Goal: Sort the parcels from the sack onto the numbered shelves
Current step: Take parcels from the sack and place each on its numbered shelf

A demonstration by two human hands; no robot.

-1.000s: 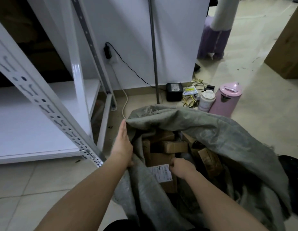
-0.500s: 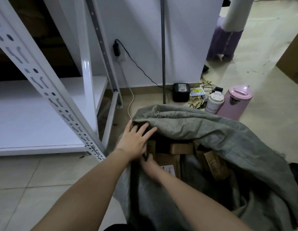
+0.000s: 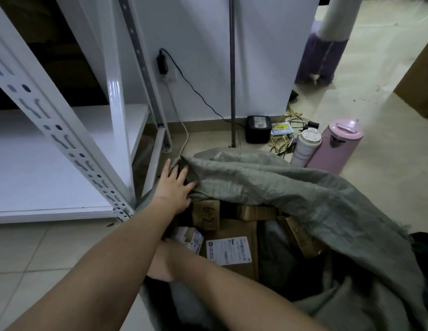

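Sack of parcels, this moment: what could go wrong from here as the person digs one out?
1. The left hand only presses the sack flap back with spread fingers. If it slips, the cloth may fall over the parcels and hide the one marked 6-2.
2. The right hand is mostly hidden under the left forearm, so its grip cannot be judged; the small parcel beside it might be fumbled.
3. The shelf post stands close to the left arm, so a quick lift could knock it.
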